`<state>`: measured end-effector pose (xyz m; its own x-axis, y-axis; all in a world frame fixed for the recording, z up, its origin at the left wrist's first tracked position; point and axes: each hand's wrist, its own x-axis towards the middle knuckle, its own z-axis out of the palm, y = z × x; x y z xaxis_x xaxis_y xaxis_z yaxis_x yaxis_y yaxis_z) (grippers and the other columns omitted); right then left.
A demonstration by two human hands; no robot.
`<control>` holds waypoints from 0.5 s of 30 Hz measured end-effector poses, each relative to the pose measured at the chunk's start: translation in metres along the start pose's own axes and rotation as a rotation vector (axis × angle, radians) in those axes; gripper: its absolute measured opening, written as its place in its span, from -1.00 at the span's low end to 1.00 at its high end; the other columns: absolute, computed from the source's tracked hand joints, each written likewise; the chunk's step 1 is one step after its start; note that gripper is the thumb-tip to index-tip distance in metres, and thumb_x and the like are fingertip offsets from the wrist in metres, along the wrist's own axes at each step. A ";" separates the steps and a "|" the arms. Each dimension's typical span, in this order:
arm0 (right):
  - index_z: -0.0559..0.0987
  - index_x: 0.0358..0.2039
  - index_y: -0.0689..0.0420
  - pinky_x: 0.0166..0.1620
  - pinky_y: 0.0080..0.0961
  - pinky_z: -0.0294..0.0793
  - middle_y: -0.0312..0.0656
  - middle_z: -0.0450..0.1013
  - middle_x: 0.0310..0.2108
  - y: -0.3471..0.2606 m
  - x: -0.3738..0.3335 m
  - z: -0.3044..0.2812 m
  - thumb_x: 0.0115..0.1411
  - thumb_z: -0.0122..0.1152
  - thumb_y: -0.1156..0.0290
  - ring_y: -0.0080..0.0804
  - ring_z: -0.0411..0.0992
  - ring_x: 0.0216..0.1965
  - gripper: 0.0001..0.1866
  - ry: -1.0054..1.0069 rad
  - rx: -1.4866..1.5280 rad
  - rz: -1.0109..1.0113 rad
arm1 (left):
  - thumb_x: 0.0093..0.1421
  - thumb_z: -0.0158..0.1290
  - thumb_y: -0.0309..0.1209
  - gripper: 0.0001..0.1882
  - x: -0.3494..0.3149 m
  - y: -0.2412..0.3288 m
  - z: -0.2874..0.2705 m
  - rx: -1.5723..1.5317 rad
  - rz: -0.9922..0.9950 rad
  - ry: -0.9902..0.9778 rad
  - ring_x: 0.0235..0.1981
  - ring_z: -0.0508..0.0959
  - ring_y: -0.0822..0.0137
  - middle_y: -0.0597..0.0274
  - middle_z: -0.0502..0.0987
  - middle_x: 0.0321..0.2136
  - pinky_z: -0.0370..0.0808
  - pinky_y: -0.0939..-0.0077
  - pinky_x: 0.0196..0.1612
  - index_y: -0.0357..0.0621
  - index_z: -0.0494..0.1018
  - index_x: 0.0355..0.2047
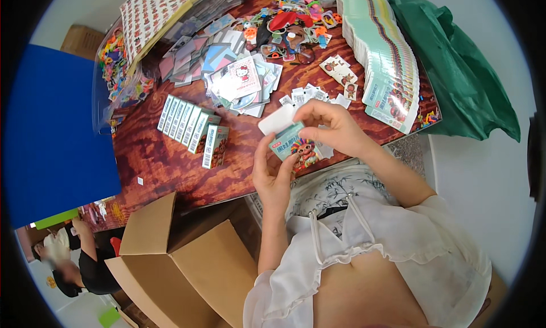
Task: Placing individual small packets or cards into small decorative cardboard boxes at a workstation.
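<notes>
Mint-green carton [293, 146]: in both hands over the near edge of the reddish table [170, 186], face tilted up; clock centre for the places below.
Handling: probably light; thin card, stiff at the folds, easily dented on the faces, its gloss perhaps slightly slippery.
Best hold: likely the two narrow sides, pressing softly.
Look: pale lettering, a small red tag, a cartoon figure with many-coloured hair.
White panel [277, 120]: eleven o'clock, seemingly the raised flap; cannot tell whether it is joined.
Left hand [270, 171]: seven o'clock, gripping the carton, thumb across its front.
Right hand [335, 126]: two o'clock, thumb and forefinger bent at the top edge; cannot tell whether they pinch it.
White packets [311, 95]: between twelve and one, loosely heaped.
Carton row [187, 123]: between nine and ten, filled out and standing.
Flat-carton stack [382, 58]: near two, fanned.
</notes>
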<state>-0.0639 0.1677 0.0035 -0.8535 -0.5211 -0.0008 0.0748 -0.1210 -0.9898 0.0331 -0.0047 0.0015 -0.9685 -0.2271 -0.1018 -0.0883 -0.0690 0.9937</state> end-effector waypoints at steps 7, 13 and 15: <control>0.50 -0.25 0.20 -0.29 -0.54 0.43 -0.19 0.51 -0.39 -0.010 -0.007 0.004 0.19 0.23 0.51 -0.45 0.48 -0.37 -0.87 -0.008 -0.448 -0.217 | 0.18 0.10 -0.72 -0.50 0.009 0.000 -0.009 0.109 0.019 -0.116 -0.24 0.59 0.45 0.18 0.54 -0.19 0.53 0.64 -0.27 -0.25 0.33 0.14; 0.55 -0.23 0.21 -0.20 -0.51 0.46 -0.16 0.53 -0.26 -0.001 -0.005 0.003 0.18 0.23 0.54 -0.46 0.49 -0.28 -0.86 0.002 -0.250 -0.257 | 0.19 0.09 -0.74 -0.44 0.009 0.002 -0.001 0.087 0.124 -0.085 -0.18 0.58 0.42 0.12 0.48 -0.09 0.53 0.64 -0.21 -0.21 0.18 0.16; 0.54 -0.25 0.20 -0.19 -0.52 0.46 -0.16 0.54 -0.28 0.005 -0.005 0.003 0.18 0.23 0.54 -0.47 0.51 -0.29 -0.88 -0.029 -0.193 -0.348 | 0.19 0.09 -0.74 -0.43 0.007 0.001 -0.001 0.076 0.095 -0.099 -0.17 0.57 0.43 0.12 0.47 -0.08 0.53 0.64 -0.21 -0.20 0.15 0.16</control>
<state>-0.0576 0.1678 -0.0013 -0.7955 -0.5012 0.3405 -0.3170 -0.1346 -0.9388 0.0269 -0.0071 0.0022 -0.9913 -0.1319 -0.0054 -0.0085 0.0227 0.9997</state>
